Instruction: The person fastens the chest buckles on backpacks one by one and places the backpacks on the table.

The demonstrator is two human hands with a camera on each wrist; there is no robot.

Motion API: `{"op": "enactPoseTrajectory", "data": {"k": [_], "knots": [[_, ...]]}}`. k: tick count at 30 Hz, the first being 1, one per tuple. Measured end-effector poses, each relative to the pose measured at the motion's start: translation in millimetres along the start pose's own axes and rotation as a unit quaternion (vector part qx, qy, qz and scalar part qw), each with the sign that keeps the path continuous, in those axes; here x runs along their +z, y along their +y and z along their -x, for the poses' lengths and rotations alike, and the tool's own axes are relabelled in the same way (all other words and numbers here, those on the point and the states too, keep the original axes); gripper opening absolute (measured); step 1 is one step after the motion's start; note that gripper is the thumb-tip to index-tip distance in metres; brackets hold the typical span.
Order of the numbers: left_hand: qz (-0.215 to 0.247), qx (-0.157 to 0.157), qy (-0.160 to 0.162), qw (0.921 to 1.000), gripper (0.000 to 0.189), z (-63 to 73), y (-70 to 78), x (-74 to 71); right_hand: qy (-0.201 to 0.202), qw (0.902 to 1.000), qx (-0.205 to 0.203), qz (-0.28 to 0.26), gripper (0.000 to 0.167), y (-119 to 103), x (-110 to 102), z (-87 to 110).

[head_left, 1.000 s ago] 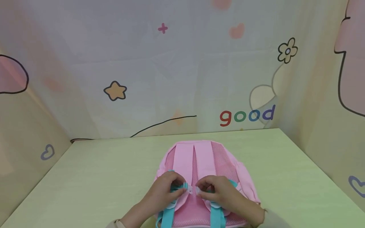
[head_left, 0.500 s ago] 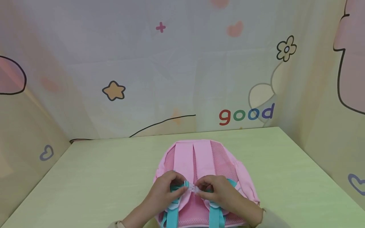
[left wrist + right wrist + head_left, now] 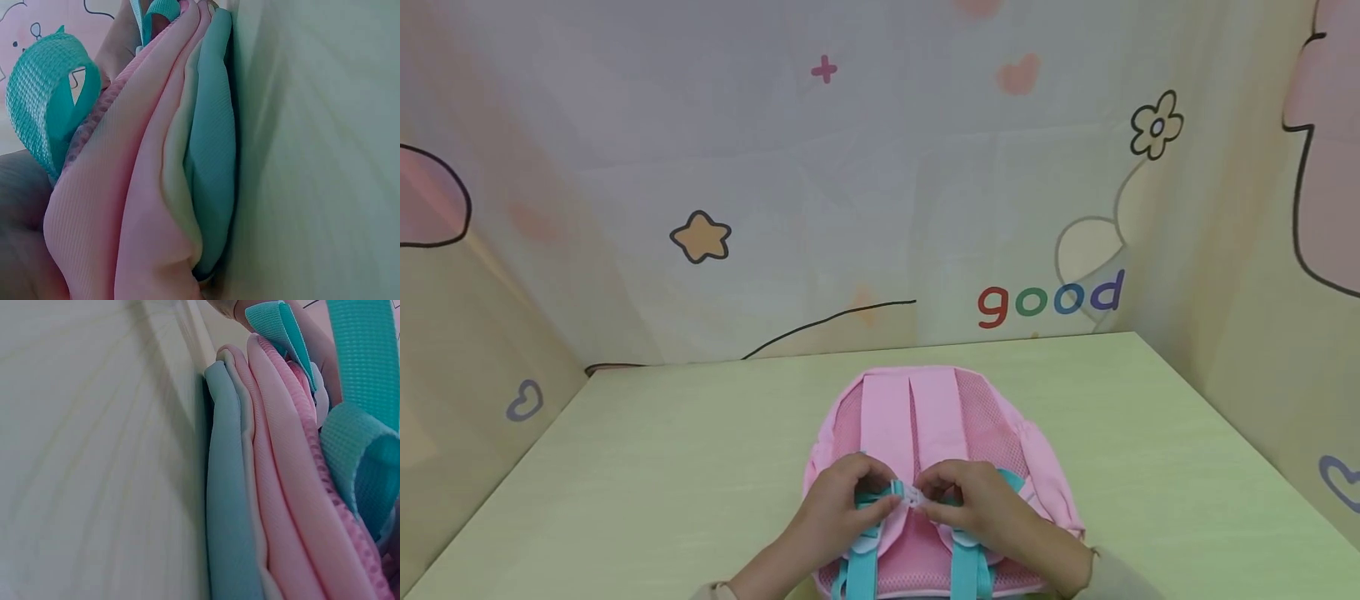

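A pink backpack (image 3: 988, 417) lies on the table with its mesh back and two shoulder straps facing up. Over its middle, a white plastic buckle (image 3: 912, 497) spans the gap between my hands, its two halves meeting. My left hand (image 3: 842, 504) pinches the buckle's left half by its teal webbing (image 3: 897, 488), thumb below and fingers above. The right half is pinched by my right hand (image 3: 973, 498); its fingertips partly hide it. Teal strap tails (image 3: 862, 575) hang toward me. Both wrist views mostly show the bag's layered side (image 3: 156, 187) and loops of teal webbing (image 3: 362, 462).
The pale green tabletop (image 3: 685, 467) extends left, right and behind the bag. A printed cloth (image 3: 775, 167) with a star, a flower and the word "good" hangs at the back, and similar cloth closes both sides.
The buckle halves were a little apart one second ago and have come together. My left hand has shifted slightly right, while the right hand has stayed almost still.
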State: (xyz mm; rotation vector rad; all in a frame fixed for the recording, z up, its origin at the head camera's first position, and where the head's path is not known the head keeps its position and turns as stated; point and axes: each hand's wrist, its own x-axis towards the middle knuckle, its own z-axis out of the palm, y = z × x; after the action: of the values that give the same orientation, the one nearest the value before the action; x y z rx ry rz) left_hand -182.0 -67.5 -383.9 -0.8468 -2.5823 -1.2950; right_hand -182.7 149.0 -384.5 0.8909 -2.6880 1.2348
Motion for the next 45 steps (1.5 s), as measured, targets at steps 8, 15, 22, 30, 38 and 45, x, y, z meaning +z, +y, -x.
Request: {"op": "enactPoseTrajectory", "data": {"k": [8, 15, 22, 30, 38, 45], "knots": [[-0.004, -0.003, -0.006, 1.0, 0.013, -0.3, 2.0, 0.5, -0.004, 0.9999, -0.01, 0.013, 0.019, 1.7, 0.4, 1.8], [-0.019, -0.006, -0.013, 0.9997, 0.013, 0.4, -1.2, 2.0, -0.008, 0.9997, -0.019, 0.013, 0.021, 2.9, 1.6, 2.5], [-0.026, -0.001, -0.012, 0.9996, 0.012, 1.0, -1.9, 3.0, -0.004, 0.9984, -0.04, 0.039, 0.018, 3.2, 2.4, 3.0], [-0.037, 0.013, -0.008, 0.9992, 0.012, 0.9, -1.0, 2.8, -0.013, 0.9973, -0.054, 0.048, 0.017, 4.1, 4.0, 2.9], [-0.041, 0.011, -0.021, 0.9989, 0.013, 1.7, -1.6, 2.9, -0.019, 0.9964, -0.048, 0.067, 0.017, 3.5, 5.6, 3.3], [-0.044, 0.007, -0.021, 0.9988, 0.014, 2.0, 0.5, 2.2, -0.017, 0.9949, -0.055, 0.083, 0.017, 4.1, 6.4, 3.4]]}}
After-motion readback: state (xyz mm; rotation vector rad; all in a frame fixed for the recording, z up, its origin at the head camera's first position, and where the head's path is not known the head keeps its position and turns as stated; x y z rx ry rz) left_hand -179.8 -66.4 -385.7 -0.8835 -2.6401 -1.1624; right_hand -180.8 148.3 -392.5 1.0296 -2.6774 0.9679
